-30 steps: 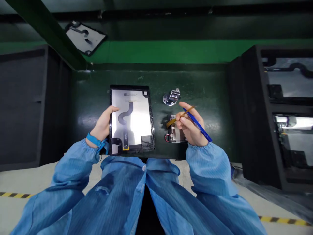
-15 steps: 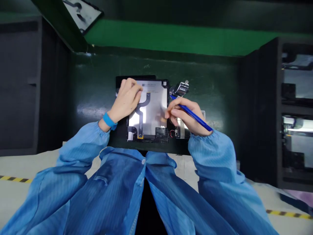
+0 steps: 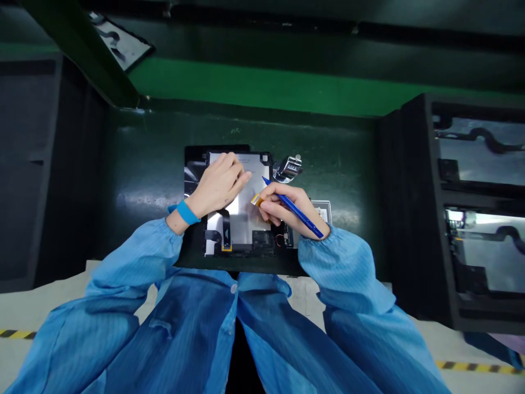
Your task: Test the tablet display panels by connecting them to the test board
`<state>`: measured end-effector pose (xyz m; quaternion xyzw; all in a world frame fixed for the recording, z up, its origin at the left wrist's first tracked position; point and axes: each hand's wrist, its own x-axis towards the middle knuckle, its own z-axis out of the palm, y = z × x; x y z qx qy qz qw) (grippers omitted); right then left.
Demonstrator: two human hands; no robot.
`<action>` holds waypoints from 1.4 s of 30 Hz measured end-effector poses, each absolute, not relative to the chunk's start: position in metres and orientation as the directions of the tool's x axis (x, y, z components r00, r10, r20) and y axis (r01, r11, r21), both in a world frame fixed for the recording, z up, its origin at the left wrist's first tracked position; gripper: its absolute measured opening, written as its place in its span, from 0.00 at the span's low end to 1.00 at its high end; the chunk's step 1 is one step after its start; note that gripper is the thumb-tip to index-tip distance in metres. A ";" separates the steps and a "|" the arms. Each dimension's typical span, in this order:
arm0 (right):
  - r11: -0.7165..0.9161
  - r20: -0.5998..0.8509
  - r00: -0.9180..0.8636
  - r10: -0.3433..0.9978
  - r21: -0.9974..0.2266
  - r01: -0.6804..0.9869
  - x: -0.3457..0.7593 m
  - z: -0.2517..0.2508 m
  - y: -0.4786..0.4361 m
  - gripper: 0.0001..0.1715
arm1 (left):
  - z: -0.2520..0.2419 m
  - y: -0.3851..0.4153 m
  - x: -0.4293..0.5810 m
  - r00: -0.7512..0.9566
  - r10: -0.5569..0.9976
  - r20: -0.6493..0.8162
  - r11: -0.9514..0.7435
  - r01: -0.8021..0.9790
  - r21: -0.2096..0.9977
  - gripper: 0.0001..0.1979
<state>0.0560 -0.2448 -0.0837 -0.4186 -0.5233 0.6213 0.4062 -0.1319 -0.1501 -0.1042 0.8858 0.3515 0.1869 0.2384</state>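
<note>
My left hand (image 3: 223, 180), with a blue wristband (image 3: 187, 212), lies over the upper left of a silver display panel (image 3: 246, 232). Its fingers are bent together, and what they hold, if anything, is hidden. A black flex cable (image 3: 226, 227) runs up the panel and disappears under this hand. My right hand (image 3: 287, 207), at the panel's right side, is closed around a slim blue pen-like tool (image 3: 298, 210) pointing up and left. Between its thumb and forefinger a small amber strip (image 3: 257, 200) with a pale end sticks out above the panel.
A chrome tally counter (image 3: 288, 168) stands right of the panel. Another dark panel (image 3: 192, 169) lies partly beneath at left. A small framed part (image 3: 322, 210) sits behind my right hand. Black racks flank the bench, the right rack (image 3: 443, 213) holding panels. Another panel (image 3: 127, 46) rests at the upper left.
My right hand has moved in over the panel, and an amber strip now shows in its fingertips. My left hand has shifted down the panel, covering the cable's upper part. The view has tilted slightly.
</note>
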 end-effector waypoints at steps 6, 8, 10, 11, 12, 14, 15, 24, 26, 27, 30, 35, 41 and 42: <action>-0.117 -0.093 -0.297 0.950 -0.991 -0.066 0.057 -0.080 -0.251 0.14 | -0.076 -0.160 -0.145 0.788 0.520 -0.331 0.303 0.192 0.933 0.32; -0.086 -0.064 -0.295 0.953 -0.994 -0.061 0.057 -0.078 -0.252 0.11 | -0.068 -0.170 -0.151 0.793 0.471 -0.387 0.547 0.083 0.833 0.34; -0.050 -0.037 -0.291 0.956 -0.998 -0.039 0.058 -0.078 -0.253 0.10 | -0.064 -0.181 -0.155 0.759 0.494 -0.424 0.654 -0.002 0.757 0.33; -0.031 -0.023 -0.290 0.957 -0.999 -0.023 0.058 -0.078 -0.254 0.09 | -0.063 -0.188 -0.155 0.747 0.504 -0.433 0.683 -0.038 0.730 0.32; -0.011 -0.009 -0.290 0.957 -1.000 -0.007 0.058 -0.079 -0.254 0.09 | -0.063 -0.194 -0.155 0.742 0.514 -0.431 0.701 -0.073 0.710 0.30; 0.024 0.015 -0.293 0.956 -0.999 0.028 0.058 -0.081 -0.254 0.09 | -0.064 -0.206 -0.153 0.722 0.553 -0.417 0.713 -0.150 0.685 0.25; 0.034 0.020 -0.297 0.955 -0.999 0.043 0.058 -0.082 -0.254 0.10 | -0.064 -0.212 -0.152 0.697 0.588 -0.410 0.707 -0.196 0.680 0.22; 0.051 0.029 -0.280 0.960 -0.996 0.072 0.056 -0.084 -0.255 0.07 | -0.057 -0.235 -0.151 0.517 0.793 -0.322 0.533 -0.333 0.777 0.23; 0.051 0.030 -0.275 0.961 -0.996 0.068 0.056 -0.083 -0.255 0.07 | -0.057 -0.236 -0.151 0.538 0.771 -0.342 0.567 -0.334 0.753 0.21; 0.047 0.028 -0.275 0.961 -0.997 0.064 0.056 -0.083 -0.255 0.07 | -0.059 -0.237 -0.150 0.527 0.780 -0.338 0.557 -0.338 0.758 0.17; 0.039 0.026 -0.283 0.959 -0.998 0.041 0.056 -0.083 -0.256 0.07 | -0.066 -0.241 -0.147 0.384 0.895 -0.229 0.343 -0.264 0.901 0.07; 0.051 0.043 -0.279 0.959 -0.998 0.021 0.055 -0.081 -0.256 0.07 | -0.075 -0.249 -0.140 0.170 0.985 0.032 -0.057 0.146 0.988 0.04; 0.087 0.072 -0.261 0.963 -0.995 0.045 0.056 -0.081 -0.256 0.07 | -0.074 -0.251 -0.136 0.163 0.985 0.056 -0.090 0.208 0.974 0.05; 0.087 0.072 -0.257 0.964 -0.995 0.050 0.056 -0.081 -0.256 0.07 | -0.073 -0.251 -0.136 0.157 0.986 0.060 -0.093 0.210 0.973 0.05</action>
